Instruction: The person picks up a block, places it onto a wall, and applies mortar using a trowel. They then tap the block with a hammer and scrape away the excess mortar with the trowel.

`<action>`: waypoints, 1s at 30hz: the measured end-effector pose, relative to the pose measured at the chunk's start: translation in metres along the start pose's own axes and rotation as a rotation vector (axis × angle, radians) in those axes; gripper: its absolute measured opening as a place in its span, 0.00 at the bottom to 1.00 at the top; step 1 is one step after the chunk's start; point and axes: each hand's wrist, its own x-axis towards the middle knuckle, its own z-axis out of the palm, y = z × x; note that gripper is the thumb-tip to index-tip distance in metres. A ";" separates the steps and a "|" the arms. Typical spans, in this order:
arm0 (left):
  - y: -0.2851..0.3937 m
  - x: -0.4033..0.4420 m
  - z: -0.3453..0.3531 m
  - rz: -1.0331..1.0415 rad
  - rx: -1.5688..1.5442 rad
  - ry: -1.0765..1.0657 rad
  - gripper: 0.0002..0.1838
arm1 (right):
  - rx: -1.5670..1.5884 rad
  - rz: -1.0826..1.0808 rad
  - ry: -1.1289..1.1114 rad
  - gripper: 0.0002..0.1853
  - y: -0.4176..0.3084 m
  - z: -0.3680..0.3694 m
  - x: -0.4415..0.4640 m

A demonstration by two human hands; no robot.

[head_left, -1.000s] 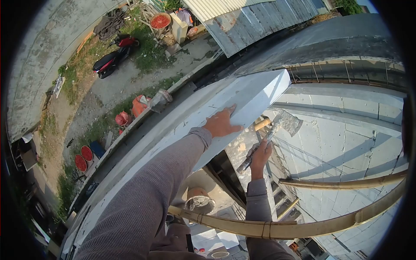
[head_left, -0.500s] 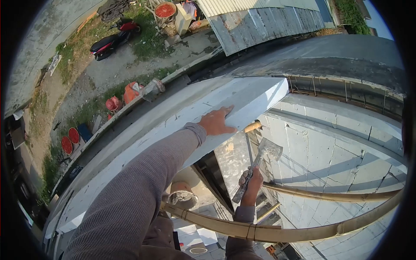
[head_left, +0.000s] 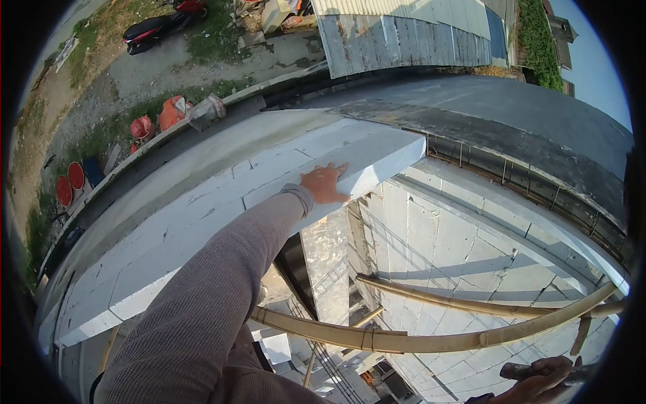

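My left hand (head_left: 324, 183) lies flat on the long white block wall (head_left: 202, 209), fingers spread, near the wall's far end. Beneath it is the top face of an end block (head_left: 383, 149), whose cut end faces right. At the lower right, my right hand (head_left: 542, 384) is closed round the grey, mortar-smeared handle of a hand tool (head_left: 518, 372). The tool's broad flat blade, visible earlier, cannot be made out now. My right hand is well apart from the wall.
Bent bamboo poles (head_left: 437, 342) cross below me, over a deep drop beside a lower block wall (head_left: 431, 236). Rebar stubs (head_left: 505, 172) line a dark concrete edge. Beyond the wall are a metal roof (head_left: 404, 50), orange buckets (head_left: 171, 113) and a parked motorbike (head_left: 158, 27).
My right hand has swung with the tool down and right, away from the wall. My left hand stays on the block. The view has shifted, showing more of the right side.
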 end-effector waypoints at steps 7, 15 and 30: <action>0.001 -0.003 -0.002 -0.035 -0.027 -0.033 0.60 | 0.080 -0.370 -1.436 0.16 -0.197 0.281 0.058; 0.000 -0.002 -0.009 -0.030 -0.054 -0.047 0.59 | -0.525 -0.987 -1.347 0.16 -0.164 0.578 -0.090; 0.003 -0.003 -0.006 -0.038 -0.049 -0.067 0.59 | -0.376 -0.673 -1.580 0.19 -0.162 0.590 -0.116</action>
